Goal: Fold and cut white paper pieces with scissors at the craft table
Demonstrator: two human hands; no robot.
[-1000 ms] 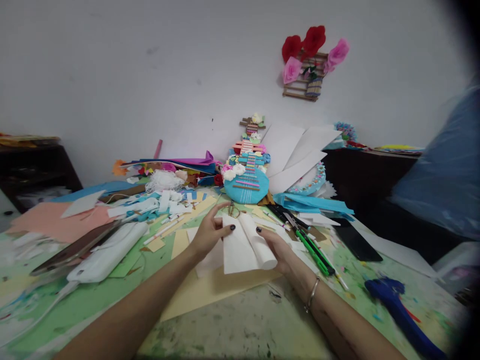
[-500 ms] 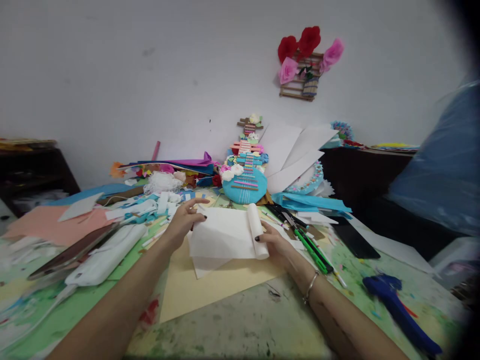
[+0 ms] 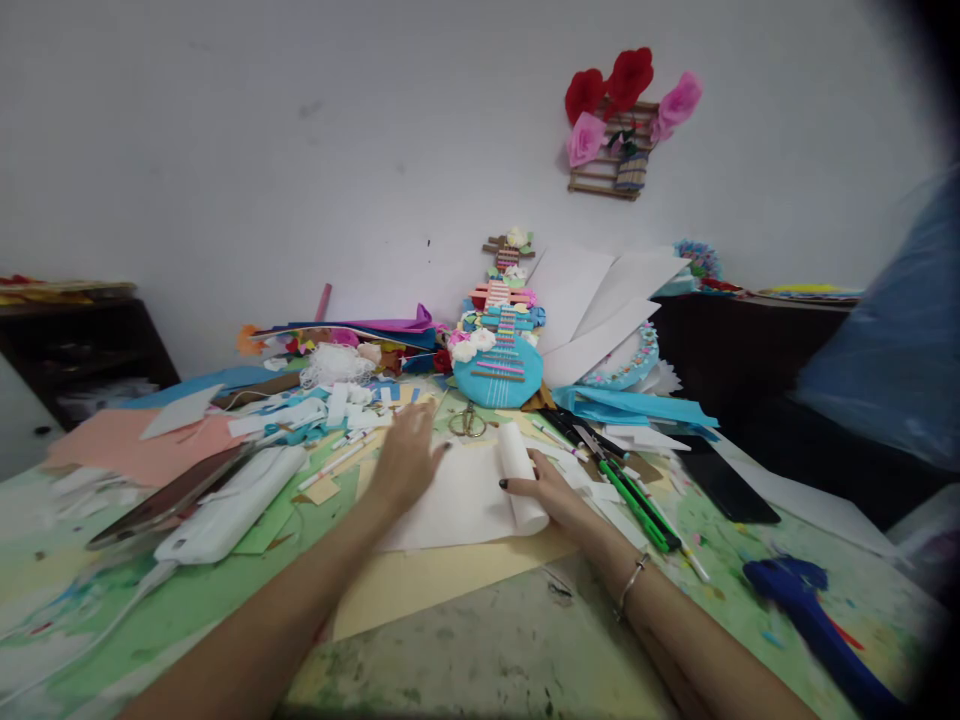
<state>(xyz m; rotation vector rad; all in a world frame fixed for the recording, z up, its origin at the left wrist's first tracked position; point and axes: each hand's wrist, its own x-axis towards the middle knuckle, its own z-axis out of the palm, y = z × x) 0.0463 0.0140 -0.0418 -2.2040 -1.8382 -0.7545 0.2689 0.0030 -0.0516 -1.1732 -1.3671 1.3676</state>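
White paper [image 3: 457,497] lies on cream sheet [image 3: 442,585], right edge rolled. Left hand [image 3: 405,462] flat, fingers spread, pressing paper. Right hand [image 3: 546,492] curled against roll [image 3: 521,472]. Scissors [image 3: 467,420] just beyond.

Single head-worn view, facing forward and down.
Close over craft table [image 3: 480,660], lower frame; white wall [image 3: 300,150] fills upper half.

- left hand [image 3: 405,458] is smeared, so you can't pick out single fingers, and it covers part of the white sheet [image 3: 457,505]
- right hand [image 3: 556,492]: one dark-nailed fingertip shows at the paper roll [image 3: 523,468], can't make out the other fingers
- cream card [image 3: 420,590] is mostly buried under the sheet
- blue tool [image 3: 806,612] is blurry, with its end lost in the dark corner
- big blue shape [image 3: 892,360] is blurred and cut off at the right edge, no clue what it is
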